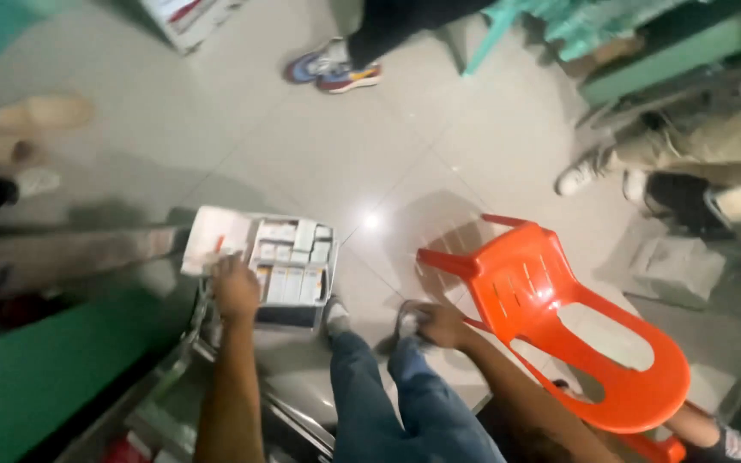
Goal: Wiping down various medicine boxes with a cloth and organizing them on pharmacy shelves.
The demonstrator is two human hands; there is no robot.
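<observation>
Left hand: the left hand (235, 287) rests palm down on the near left part of the box (261, 266), fingers bent over the cartons; whether it grips any of them cannot be told.
Right hand: the right hand (441, 324) is low by the person's right shoe (406, 322), fingers curled at it; blur hides whether they close on anything.
Box: an open shallow tray, light-coloured, sitting on the edge of a metal rack (216, 377) at the lower left, above the floor (302, 146).
Cartons: small white cartons (293, 274) stand packed in rows in the right part of the box; a flat white sheet (216, 236) with a red mark lies over the left part.
Legs: the person's legs in blue jeans (396, 403) run down the middle, between the two arms.
Chair: an orange plastic chair (559, 326) stands just right of the right hand, its arm near the wrist.
Others: other people's shoes (332, 69) and legs ring the floor at the top, left and right, well apart from the hands.
</observation>
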